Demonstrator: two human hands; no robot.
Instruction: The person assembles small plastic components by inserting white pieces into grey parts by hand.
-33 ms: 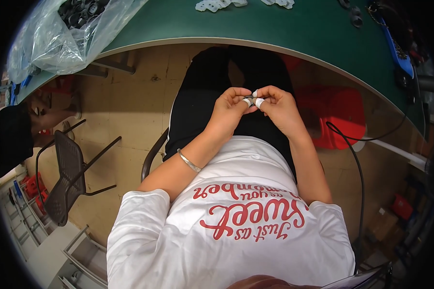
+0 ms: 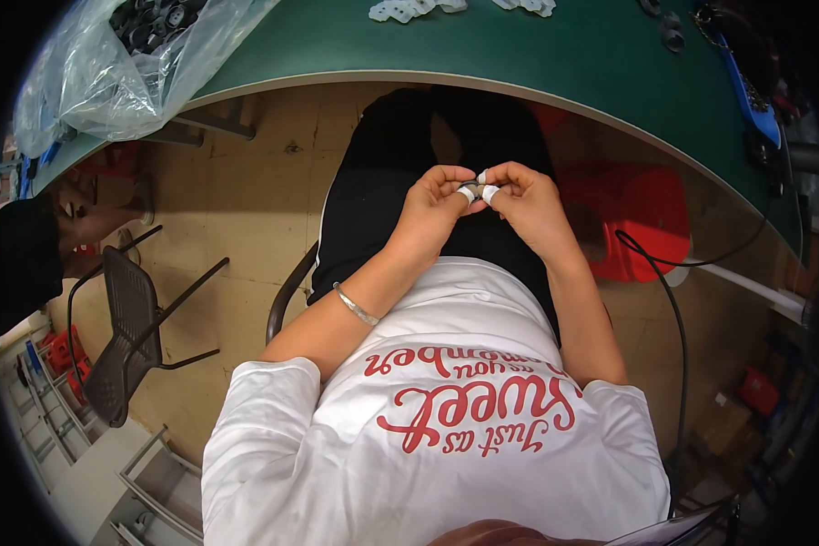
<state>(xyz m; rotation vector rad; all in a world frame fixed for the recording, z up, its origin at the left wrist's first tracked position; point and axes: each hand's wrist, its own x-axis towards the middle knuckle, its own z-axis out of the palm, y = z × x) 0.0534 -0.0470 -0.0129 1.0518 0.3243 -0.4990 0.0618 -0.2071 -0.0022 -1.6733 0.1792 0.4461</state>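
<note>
Above my lap, in front of the green table's edge, both hands meet at the fingertips. Between them is a small dark ring-like part [image 2: 472, 183], mostly covered by the fingers, so its exact kind is unclear. My left hand [image 2: 435, 202] pinches it from the left, its thumb tip wrapped in white tape. From the right, my right hand [image 2: 525, 202] closes on the same part with thumb and forefinger, both with white wrapping at the tips.
The green table [image 2: 482, 55] curves across the top. A clear plastic bag [image 2: 91, 100] of black parts lies on its left, white pieces [image 2: 409, 9] at the back, a blue tray [image 2: 746, 91] right. Below are a red stool [image 2: 651, 218], black cable [image 2: 673, 309] and dark chair [image 2: 132, 300]; another person's arm [image 2: 91, 227] shows left.
</note>
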